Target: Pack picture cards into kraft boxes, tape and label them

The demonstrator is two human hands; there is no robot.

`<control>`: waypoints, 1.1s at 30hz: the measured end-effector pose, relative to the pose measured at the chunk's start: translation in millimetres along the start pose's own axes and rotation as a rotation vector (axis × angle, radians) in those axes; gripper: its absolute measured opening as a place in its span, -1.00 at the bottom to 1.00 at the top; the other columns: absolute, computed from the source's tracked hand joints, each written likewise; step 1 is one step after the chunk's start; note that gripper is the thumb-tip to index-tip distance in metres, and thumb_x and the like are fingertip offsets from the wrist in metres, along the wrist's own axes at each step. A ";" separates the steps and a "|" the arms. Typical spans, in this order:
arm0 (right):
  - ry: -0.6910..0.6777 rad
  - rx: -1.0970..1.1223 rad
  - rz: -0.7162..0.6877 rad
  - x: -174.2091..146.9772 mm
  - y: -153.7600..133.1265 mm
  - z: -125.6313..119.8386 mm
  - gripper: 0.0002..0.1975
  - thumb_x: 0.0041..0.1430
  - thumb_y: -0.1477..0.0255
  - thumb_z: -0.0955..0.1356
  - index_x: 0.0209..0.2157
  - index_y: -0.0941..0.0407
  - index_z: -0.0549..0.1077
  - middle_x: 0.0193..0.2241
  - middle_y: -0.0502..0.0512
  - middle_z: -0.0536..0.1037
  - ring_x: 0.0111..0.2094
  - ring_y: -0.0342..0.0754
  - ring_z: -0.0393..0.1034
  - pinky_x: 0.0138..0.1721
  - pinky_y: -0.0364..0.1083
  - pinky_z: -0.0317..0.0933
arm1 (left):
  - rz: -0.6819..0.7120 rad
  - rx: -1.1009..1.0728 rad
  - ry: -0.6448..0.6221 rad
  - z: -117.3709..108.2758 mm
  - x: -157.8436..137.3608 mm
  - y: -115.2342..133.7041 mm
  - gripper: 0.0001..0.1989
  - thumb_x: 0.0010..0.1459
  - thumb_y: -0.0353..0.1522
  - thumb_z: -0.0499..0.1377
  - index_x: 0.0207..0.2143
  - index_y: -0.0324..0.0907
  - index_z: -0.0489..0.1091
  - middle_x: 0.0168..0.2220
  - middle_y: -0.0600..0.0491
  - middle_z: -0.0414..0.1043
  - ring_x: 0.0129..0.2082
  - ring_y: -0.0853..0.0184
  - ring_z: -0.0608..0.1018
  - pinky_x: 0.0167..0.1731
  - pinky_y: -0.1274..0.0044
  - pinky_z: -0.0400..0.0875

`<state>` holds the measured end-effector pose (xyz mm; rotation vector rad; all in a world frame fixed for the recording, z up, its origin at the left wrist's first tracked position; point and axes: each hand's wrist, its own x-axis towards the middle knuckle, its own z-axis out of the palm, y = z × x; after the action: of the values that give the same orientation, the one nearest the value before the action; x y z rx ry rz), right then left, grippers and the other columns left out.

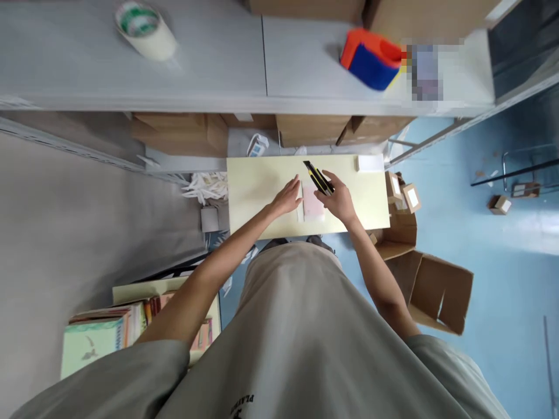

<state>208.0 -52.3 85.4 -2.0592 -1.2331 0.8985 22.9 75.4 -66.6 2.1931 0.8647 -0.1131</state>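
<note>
On the pale bench (247, 189), my distant view gives me a flat pink item (312, 206) beside a white strip (300, 213), between the hands. The left hand (287, 198) is spread, thumb apart; I can't tell whether it touches the strip. The right hand (339, 201) grips a black-and-yellow cutter (320, 181), blade end pointing away from the body. Farther off I see a white box (369, 163), then cardboard boxes (314, 129) beyond the bench

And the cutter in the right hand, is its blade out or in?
It seems out: a dark, slanted tip projects from the cutter.
</note>
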 end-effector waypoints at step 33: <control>-0.187 -0.277 0.142 73.1 93.1 49.2 -0.52 0.59 0.43 0.34 0.38 0.38 0.45 0.26 0.64 0.60 0.29 0.26 0.57 0.37 0.09 0.42 | -0.412 -0.350 0.192 63.2 -19.2 46.4 -0.48 0.14 -0.41 0.47 0.17 -0.23 0.61 0.23 -0.29 0.67 0.35 -0.21 0.70 0.44 0.09 0.61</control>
<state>243.3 -18.3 -33.0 -2.3479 -1.3892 1.0554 48.3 -0.6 -75.9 1.6984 1.3296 0.0492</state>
